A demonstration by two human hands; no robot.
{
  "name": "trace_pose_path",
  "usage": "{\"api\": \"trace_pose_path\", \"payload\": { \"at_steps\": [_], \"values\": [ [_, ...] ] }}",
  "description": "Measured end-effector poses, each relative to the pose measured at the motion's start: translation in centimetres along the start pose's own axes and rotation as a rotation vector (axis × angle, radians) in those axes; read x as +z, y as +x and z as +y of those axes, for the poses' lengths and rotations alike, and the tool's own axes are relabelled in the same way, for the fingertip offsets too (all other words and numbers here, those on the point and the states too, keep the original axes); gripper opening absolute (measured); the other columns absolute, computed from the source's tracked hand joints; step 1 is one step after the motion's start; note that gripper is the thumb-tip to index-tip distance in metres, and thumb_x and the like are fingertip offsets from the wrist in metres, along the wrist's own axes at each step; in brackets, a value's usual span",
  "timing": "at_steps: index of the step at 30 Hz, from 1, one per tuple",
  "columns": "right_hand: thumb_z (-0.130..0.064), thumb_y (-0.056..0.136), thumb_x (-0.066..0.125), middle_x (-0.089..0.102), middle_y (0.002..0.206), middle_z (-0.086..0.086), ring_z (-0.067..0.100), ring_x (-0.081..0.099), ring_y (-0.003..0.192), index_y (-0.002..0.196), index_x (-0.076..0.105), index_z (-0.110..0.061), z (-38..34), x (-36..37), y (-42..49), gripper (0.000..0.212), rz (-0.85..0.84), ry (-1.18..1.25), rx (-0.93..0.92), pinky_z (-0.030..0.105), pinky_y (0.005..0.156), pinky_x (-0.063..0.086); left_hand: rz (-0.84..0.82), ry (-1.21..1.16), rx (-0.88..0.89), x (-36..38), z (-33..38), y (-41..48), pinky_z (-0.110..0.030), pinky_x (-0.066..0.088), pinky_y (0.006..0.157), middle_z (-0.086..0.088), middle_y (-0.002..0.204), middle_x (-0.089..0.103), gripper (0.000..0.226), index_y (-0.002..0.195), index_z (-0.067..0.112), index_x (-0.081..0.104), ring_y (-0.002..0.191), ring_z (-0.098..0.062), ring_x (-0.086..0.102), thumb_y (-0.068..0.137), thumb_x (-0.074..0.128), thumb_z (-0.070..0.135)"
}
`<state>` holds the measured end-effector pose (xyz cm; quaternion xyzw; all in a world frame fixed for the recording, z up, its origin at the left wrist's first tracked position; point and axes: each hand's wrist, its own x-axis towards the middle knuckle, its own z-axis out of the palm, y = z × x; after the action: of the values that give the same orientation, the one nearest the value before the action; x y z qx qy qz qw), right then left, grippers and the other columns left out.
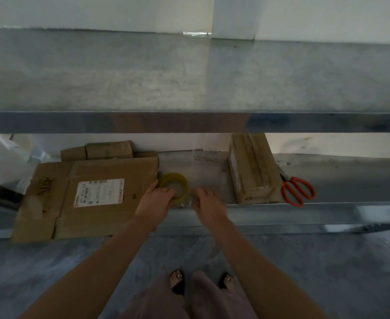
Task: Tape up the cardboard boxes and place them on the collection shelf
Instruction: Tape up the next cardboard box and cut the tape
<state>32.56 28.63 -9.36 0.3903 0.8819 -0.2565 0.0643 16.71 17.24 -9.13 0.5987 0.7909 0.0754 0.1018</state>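
Observation:
A yellowish roll of clear tape (178,183) lies on the lower metal shelf (327,176). My left hand (156,199) grips the roll at its near left side. My right hand (206,203) is just right of the roll, fingers over a clear strip of tape pulled from it; whether it pinches the strip is blurred. A flattened cardboard box (92,199) with a white label lies to the left of the roll. A taped-up cardboard box (251,166) stands to the right.
Orange-handled scissors (296,189) lie right of the taped box. More folded cardboard (106,150) sits behind the flat box. An upper metal shelf (189,77) juts out above the hands. My feet in sandals stand on the grey floor below.

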Motion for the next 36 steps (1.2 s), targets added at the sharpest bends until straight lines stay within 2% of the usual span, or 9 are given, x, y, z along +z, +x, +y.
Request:
{"api": "trace_pose_path", "payload": {
  "at_steps": [3, 8, 12, 15, 20, 23, 27, 31, 36],
  "values": [
    [-0.037, 0.097, 0.051, 0.048, 0.128, 0.001, 0.024, 0.046, 0.12, 0.123, 0.057, -0.028, -0.1, -0.2, 0.5, 0.028, -0.051, -0.038, 0.011, 0.04, 0.095, 0.041, 0.039, 0.036, 0.055, -0.5, 0.4, 0.0, -0.036, 0.029, 0.111, 0.002, 0.078, 0.066, 0.035, 0.089, 0.022, 0.065, 0.078, -0.02, 0.065, 0.087, 0.032, 0.034],
    [-0.032, 0.101, 0.043, 0.05, 0.124, 0.004, 0.026, 0.048, 0.116, 0.119, 0.055, -0.02, -0.1, -0.4, 0.2, 0.025, -0.01, 0.015, -0.072, 0.039, 0.091, 0.043, 0.124, -0.024, 0.051, -2.0, 1.4, -0.4, -0.041, 0.052, 0.09, 0.001, 0.078, 0.066, 0.013, 0.086, 0.019, 0.064, 0.076, -0.023, 0.064, 0.078, 0.054, 0.016],
    [-0.021, 0.102, 0.041, 0.059, 0.11, 0.013, 0.031, 0.059, 0.093, 0.116, 0.047, -0.008, -0.9, -2.6, -1.7, 0.02, 0.035, 0.182, -0.149, 0.039, 0.076, 0.047, 0.19, -0.129, 0.013, -4.6, 1.7, -0.7, -0.036, 0.043, 0.089, -0.003, 0.108, 0.065, 0.023, 0.108, 0.017, 0.063, 0.1, -0.024, 0.057, 0.088, 0.052, 0.019],
    [-0.018, 0.101, 0.046, 0.06, 0.098, 0.008, 0.021, 0.057, 0.081, 0.114, 0.049, -0.009, -0.6, -5.5, -4.7, 0.017, 0.129, 0.305, -0.203, 0.031, 0.067, 0.045, 0.195, -0.227, 0.086, -6.9, 3.2, -1.3, -0.026, 0.037, 0.097, 0.0, 0.12, 0.058, 0.03, 0.119, 0.018, 0.058, 0.111, -0.014, 0.049, 0.093, 0.047, 0.027],
    [-0.018, 0.097, 0.054, 0.063, 0.097, -0.002, 0.013, 0.061, 0.085, 0.119, 0.049, -0.015, 2.0, -9.9, -8.1, 0.022, 0.161, 0.418, -0.152, 0.03, 0.076, 0.053, 0.181, -0.332, 0.065, -7.6, 8.1, -1.8, -0.019, 0.034, 0.085, 0.018, 0.107, 0.046, 0.039, 0.118, 0.025, 0.055, 0.098, 0.002, 0.039, 0.088, 0.04, 0.044],
    [-0.02, 0.095, 0.059, 0.066, 0.094, -0.006, 0.009, 0.064, 0.085, 0.107, 0.06, -0.021, 4.9, -11.5, -9.0, 0.012, 0.071, 0.547, -0.044, 0.022, 0.077, 0.052, 0.206, -0.42, 0.063, -6.9, 10.6, -1.6, -0.018, 0.036, 0.083, 0.03, 0.105, 0.04, 0.037, 0.113, 0.029, 0.054, 0.097, 0.001, 0.04, 0.088, 0.043, 0.053],
    [-0.018, 0.094, 0.063, 0.068, 0.078, -0.006, 0.002, 0.066, 0.065, 0.097, 0.067, -0.017, 8.7, -12.6, -9.7, 0.005, -0.042, 0.817, 0.087, 0.024, 0.073, 0.057, 0.223, -0.491, 0.131, -6.4, 14.6, -1.0, -0.005, 0.033, 0.086, 0.027, 0.107, 0.044, 0.057, 0.114, 0.023, 0.059, 0.096, 0.003, 0.043, 0.084, 0.045, 0.07],
    [-0.024, 0.091, 0.067, 0.07, 0.071, -0.006, 0.007, 0.069, 0.068, 0.086, 0.068, -0.028, 11.4, -13.8, -10.5, 0.006, -0.051, 0.754, 0.061, 0.031, 0.08, 0.058, 0.231, -0.565, 0.023, -6.1, 17.8, -0.7, -0.003, 0.033, 0.082, 0.027, 0.104, 0.049, 0.054, 0.109, 0.032, 0.058, 0.101, 0.009, 0.046, 0.069, 0.059, 0.069],
    [-0.025, 0.093, 0.064, 0.065, 0.085, -0.013, 0.002, 0.058, 0.078, 0.098, 0.069, -0.02, 12.7, -16.8, -10.6, 0.009, 0.118, 0.376, -0.083, 0.015, 0.069, 0.041, 0.23, -0.609, -0.122, -7.1, 19.6, 0.2, -0.005, 0.04, 0.072, 0.032, 0.095, 0.059, 0.041, 0.093, 0.045, 0.056, 0.094, 0.014, 0.052, 0.059, 0.061, 0.068]
  ]
}}
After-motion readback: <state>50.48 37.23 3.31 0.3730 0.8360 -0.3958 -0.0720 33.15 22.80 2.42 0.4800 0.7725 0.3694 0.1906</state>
